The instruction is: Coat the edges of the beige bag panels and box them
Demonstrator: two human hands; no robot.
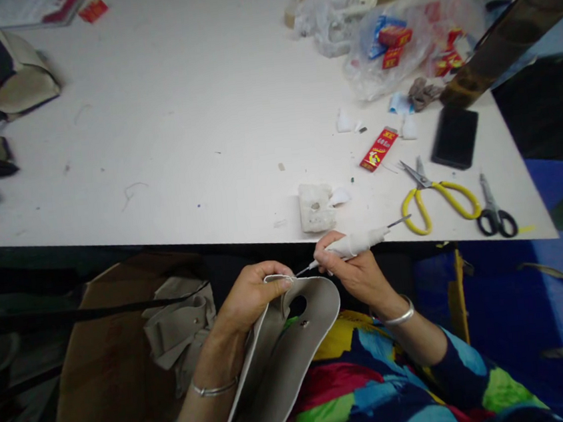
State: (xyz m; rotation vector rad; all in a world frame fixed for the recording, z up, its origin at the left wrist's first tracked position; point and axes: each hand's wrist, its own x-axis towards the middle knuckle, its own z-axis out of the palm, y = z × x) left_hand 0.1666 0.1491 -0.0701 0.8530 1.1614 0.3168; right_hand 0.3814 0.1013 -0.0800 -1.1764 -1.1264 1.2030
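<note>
No word here is clear enough for me to read. The red box [379, 150] ahead of me on the table [175, 115] bears yellow and white print too small to make out. In the plastic bag [365, 78] to my right, red packets [391, 59] carry yellow marks I can't decipher, and the sheet [4, 13] at my far left shows only blurred print.

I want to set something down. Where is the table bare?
The widest free patch of the white table lies between the beige-and-black pieces at the left and the white block, with only tiny debris on it. Toward the right end it is crowded: plastic bag, red box, phone, yellow-handled scissors, black-handled scissors.
</note>
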